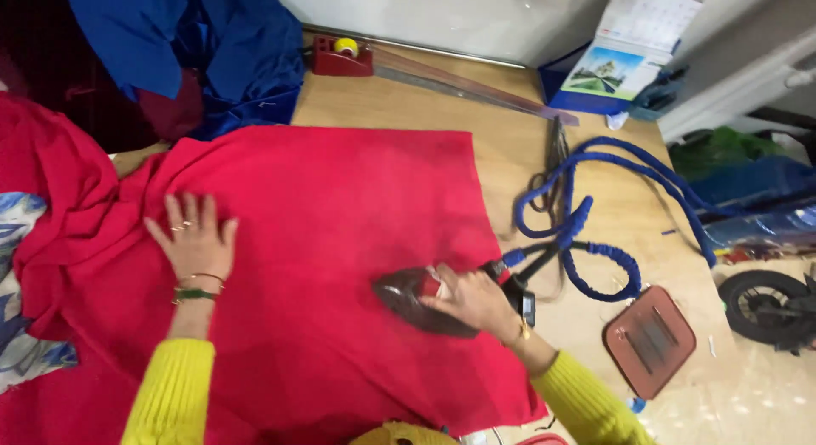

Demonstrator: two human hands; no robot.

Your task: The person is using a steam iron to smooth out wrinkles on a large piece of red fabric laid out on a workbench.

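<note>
Firmly closed right-hand grip (473, 299) around iron (416, 302)

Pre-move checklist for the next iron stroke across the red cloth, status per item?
1. Right hand grips the iron: ok.
2. Left hand lies flat on the red cloth, apart from the iron: ok.
3. Cloth ahead of the iron lies smooth: ok; it is bunched at the left edge.
4. Blue cord lies off the cloth on the table: ok, though looped.
5. Iron rest is free, at the right: ok.
6. Iron heat: cannot tell.
</note>
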